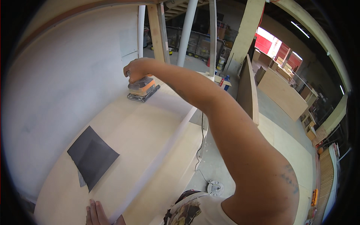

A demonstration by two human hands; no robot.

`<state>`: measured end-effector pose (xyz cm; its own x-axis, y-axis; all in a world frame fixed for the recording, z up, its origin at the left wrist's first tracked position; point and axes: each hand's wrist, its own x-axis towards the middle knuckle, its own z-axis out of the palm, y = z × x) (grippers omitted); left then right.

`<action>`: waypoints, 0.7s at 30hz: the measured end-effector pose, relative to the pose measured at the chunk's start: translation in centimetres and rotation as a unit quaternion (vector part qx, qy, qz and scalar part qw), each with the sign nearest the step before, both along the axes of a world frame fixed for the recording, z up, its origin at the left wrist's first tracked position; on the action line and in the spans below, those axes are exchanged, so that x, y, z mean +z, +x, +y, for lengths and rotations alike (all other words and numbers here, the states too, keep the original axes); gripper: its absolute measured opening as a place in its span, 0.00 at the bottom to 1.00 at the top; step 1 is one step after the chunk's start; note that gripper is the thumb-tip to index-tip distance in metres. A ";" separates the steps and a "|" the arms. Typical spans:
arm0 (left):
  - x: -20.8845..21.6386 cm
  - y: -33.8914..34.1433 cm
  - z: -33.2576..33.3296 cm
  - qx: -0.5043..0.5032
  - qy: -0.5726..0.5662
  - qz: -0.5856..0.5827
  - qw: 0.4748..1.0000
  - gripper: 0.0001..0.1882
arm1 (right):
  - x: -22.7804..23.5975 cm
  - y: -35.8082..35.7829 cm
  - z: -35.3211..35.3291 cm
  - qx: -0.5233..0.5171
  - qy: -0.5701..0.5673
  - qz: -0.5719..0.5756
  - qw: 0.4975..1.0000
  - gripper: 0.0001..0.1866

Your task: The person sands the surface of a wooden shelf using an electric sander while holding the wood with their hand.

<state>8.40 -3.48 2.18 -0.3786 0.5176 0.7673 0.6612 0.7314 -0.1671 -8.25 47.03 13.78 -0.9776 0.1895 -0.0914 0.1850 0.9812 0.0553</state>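
Observation:
At the far end of the pale wooden panel (142, 138), my right hand (138, 69) is wrapped over the top of an orange and black power sander (142, 88). The sander's flat pad rests on the panel, close to the white wall. Near the bottom edge of the view, my left hand (98, 214) lies on the panel with its fingers stretched out; only part of it shows. Between the two hands lies a dark grey sheet of sandpaper (93, 157), with a striped strip (81, 179) poking out from under its edge.
A white wall (67, 86) borders the panel on the left. A black cord (202, 138) hangs off the panel's right side towards a round white object (215, 187) on the floor. Posts (187, 33) stand behind the panel. Large wooden boards (282, 90) stand further right.

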 end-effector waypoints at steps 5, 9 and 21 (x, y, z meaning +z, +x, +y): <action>2.0 -2.1 -1.4 -0.004 0.000 -0.004 1.000 0.30 | 3.4 2.9 -2.4 -0.003 0.012 0.001 1.000 0.31; 3.1 -3.1 -2.5 0.000 -0.005 -0.003 1.000 0.29 | 5.6 6.0 -3.6 0.004 0.005 -0.007 1.000 0.31; 1.5 -1.9 -0.6 -0.013 0.024 -0.045 0.999 0.22 | 6.6 14.0 -1.6 0.037 0.028 0.013 0.999 0.27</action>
<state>6.54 -4.12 3.66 -0.4348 0.4917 0.7544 0.6905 0.7198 -0.0712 5.74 45.47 20.40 -0.9912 0.1197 -0.0565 0.1133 0.9878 0.1064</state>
